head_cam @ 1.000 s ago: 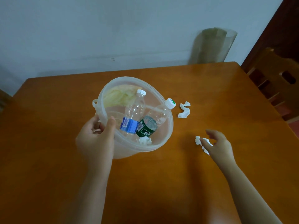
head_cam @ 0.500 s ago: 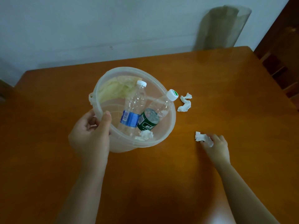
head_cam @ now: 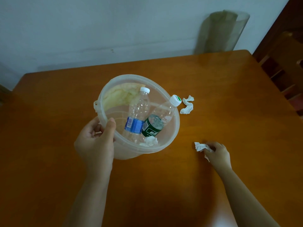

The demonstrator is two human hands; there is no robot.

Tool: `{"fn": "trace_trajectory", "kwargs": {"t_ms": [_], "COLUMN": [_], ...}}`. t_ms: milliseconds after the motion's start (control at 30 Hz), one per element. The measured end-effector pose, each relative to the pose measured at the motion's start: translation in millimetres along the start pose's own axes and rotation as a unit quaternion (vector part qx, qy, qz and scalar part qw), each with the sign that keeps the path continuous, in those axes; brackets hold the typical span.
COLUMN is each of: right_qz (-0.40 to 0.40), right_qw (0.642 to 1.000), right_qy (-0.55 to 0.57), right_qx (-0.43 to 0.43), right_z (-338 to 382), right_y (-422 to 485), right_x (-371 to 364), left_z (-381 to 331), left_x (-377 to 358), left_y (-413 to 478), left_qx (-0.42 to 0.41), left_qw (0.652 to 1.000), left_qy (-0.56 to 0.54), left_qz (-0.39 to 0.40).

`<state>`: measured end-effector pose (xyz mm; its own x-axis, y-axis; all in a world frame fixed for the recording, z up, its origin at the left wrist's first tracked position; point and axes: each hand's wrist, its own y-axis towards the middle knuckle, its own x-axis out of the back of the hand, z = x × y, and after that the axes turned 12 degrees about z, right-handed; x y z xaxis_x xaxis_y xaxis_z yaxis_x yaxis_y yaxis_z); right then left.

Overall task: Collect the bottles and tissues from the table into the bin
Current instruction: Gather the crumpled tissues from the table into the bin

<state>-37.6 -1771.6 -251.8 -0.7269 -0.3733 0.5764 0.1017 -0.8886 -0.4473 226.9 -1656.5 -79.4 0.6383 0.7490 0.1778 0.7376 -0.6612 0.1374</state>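
My left hand grips the near-left rim of a translucent plastic bin, which is tilted toward me on the wooden table. Inside lie a blue-labelled bottle, a green-labelled bottle whose white cap pokes over the right rim, a crumpled tissue and some yellowish material. To the right of the bin, my right hand is closed on a crumpled white tissue at the table surface. Another crumpled tissue lies on the table just beyond the bin's right rim.
A rolled translucent greenish sheet stands against the wall at the table's far right corner. A wooden chair is at the right edge of the table. The pale wall runs behind the table.
My right hand came down onto the tissue beside the bin and its fingers closed around it. My left hand kept hold of the bin's rim; the view shifted slightly.
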Motion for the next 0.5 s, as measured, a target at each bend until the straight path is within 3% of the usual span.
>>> {"fn": "trace_trajectory", "kwargs": {"t_ms": [267,500], "right_qz": [-0.052,-0.102], "right_qw": [0.996,0.972], "right_qy": [0.021,0.053], "right_qx": [0.064,0.207], "right_z": [46.3,120.8], "right_y": [-33.1,-76.9], "right_x": [17.9,33.0], "left_z": [-2.3,-6.0], "left_x": [16.3,30.5], "left_y": [-5.9,-8.5], "left_qx": [0.009,0.001], "left_qw": [1.000,0.999], "left_qy": [-0.022,-0.031], "left_qz": [0.008,0.018]}}
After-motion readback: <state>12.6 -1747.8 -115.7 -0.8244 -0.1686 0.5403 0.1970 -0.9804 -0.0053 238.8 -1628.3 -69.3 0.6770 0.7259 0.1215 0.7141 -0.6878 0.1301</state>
